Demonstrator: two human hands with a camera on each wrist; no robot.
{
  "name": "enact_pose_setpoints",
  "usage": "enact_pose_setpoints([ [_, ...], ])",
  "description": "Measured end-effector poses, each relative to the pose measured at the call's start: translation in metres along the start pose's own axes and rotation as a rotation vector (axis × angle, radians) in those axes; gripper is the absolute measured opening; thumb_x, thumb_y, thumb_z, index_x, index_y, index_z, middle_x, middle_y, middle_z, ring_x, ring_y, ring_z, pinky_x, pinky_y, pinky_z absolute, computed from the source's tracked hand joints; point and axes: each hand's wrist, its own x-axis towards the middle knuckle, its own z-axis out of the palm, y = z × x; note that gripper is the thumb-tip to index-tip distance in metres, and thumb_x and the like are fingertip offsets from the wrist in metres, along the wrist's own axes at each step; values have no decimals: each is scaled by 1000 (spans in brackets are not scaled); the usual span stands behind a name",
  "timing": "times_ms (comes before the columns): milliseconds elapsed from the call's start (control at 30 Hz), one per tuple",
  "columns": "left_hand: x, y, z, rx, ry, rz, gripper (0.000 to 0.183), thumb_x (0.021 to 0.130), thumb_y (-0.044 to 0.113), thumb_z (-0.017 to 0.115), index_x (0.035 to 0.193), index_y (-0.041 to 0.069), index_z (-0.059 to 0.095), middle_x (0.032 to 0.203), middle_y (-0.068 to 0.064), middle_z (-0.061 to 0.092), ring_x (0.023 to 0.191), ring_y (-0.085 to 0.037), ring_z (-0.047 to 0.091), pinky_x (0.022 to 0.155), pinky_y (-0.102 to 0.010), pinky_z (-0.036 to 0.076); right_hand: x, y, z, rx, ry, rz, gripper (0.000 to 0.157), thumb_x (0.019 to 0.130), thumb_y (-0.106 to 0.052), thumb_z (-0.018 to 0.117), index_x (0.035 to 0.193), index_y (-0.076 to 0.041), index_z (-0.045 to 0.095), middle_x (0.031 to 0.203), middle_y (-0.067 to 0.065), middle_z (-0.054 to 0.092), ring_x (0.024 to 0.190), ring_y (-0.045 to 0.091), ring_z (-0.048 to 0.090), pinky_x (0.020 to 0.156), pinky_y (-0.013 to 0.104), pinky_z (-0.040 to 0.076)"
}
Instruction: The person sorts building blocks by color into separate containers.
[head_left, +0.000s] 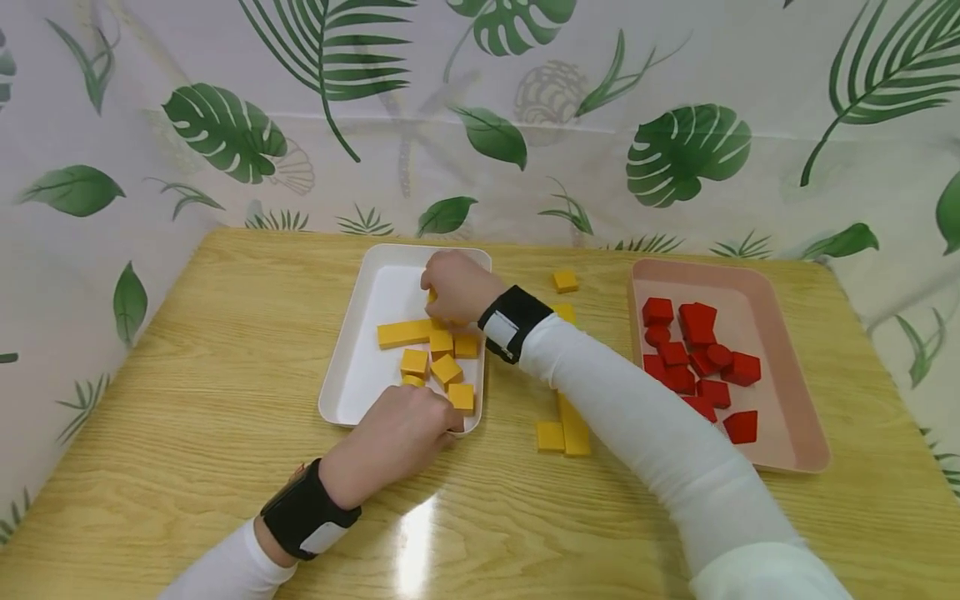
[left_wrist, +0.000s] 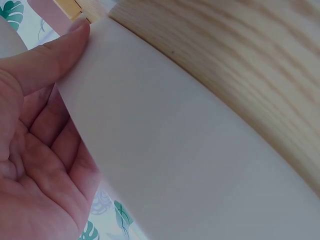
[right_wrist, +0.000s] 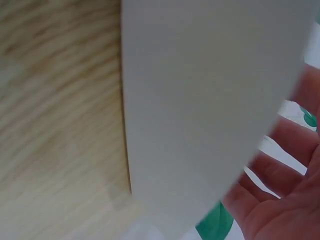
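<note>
A white tray [head_left: 356, 383] holds several yellow blocks, among them a long block [head_left: 402, 334] and cubes [head_left: 415, 363]. My left hand [head_left: 397, 429] grips its near right corner. In the left wrist view the thumb [left_wrist: 55, 57] presses the outside of the tray wall [left_wrist: 155, 130], with the fingers curled behind it. My right hand [head_left: 461, 287] reaches into the far right part of the tray. A yellow block [head_left: 432, 295] shows at its fingertips, mostly covered by the hand. In the right wrist view the tray wall [right_wrist: 200, 90] hides the fingertips.
Right of the white tray, loose yellow blocks [head_left: 574, 427] lie on the wooden table [head_left: 225, 375], partly under the right sleeve. A single yellow block [head_left: 565, 281] sits farther back. A pink tray [head_left: 787, 400] with several red blocks [head_left: 697, 323] stands at the right. Leaf-patterned cloth [head_left: 420, 150] backs the table.
</note>
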Motion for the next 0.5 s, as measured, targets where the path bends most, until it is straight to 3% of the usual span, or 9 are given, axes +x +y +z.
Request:
enact_pose_setpoints([
  [267, 0, 0, -1, 9, -15, 0, 20, 68, 13, 69, 61, 28, 57, 55, 16, 40, 51, -3, 41, 44, -26, 35, 4, -3, 13, -44, -33, 19, 29, 84, -28, 58, 109, -15, 65, 98, 0, 54, 87, 15, 46, 84, 25, 37],
  [500, 0, 0, 0, -1, -19, -2, 20, 69, 13, 68, 61, 27, 57, 55, 16, 39, 51, -3, 41, 45, -25, 34, 4, -4, 18, -41, -44, 28, 32, 86, -34, 57, 114, -17, 63, 113, 1, 55, 97, 18, 45, 91, 29, 34],
])
